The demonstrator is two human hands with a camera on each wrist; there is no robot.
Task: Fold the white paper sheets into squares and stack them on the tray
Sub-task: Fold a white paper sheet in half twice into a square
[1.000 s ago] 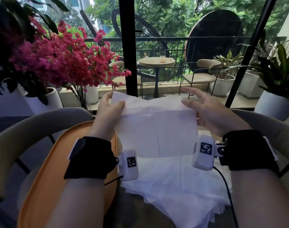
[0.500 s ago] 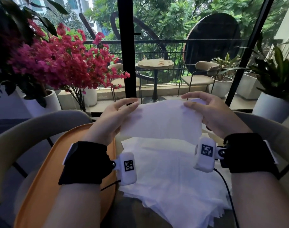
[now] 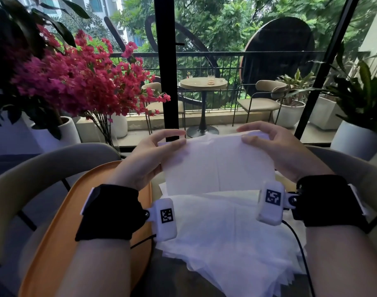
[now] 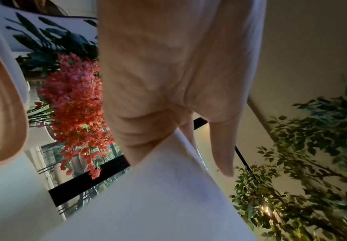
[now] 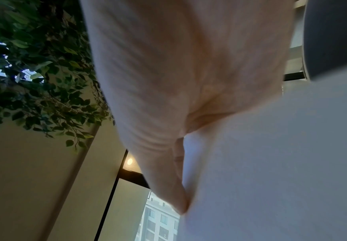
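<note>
A white paper sheet [image 3: 217, 166] is held up in the air, folded over so its top edge runs between my two hands. My left hand [image 3: 172, 139] pinches its top left corner between thumb and fingers. My right hand [image 3: 246, 133] pinches the top right corner the same way. Below the sheet lies a loose pile of white sheets [image 3: 228, 239] on the table. An orange tray [image 3: 54, 236] sits to the left, under my left forearm. The left wrist view shows the sheet [image 4: 158, 195] running from my hand [image 4: 189, 138]; the right wrist view shows the sheet [image 5: 271, 163] against my palm.
Curved beige chair backs [image 3: 44, 166] ring the table on the left and right. A potted plant with red flowers [image 3: 76, 82] stands at the far left. Black window frames [image 3: 165, 71] and white planters [image 3: 354, 140] lie beyond.
The sheet hung long from both hands a second ago. Its lower part has been brought up and it is now about half as tall, with both hands pinching the upper corners.
</note>
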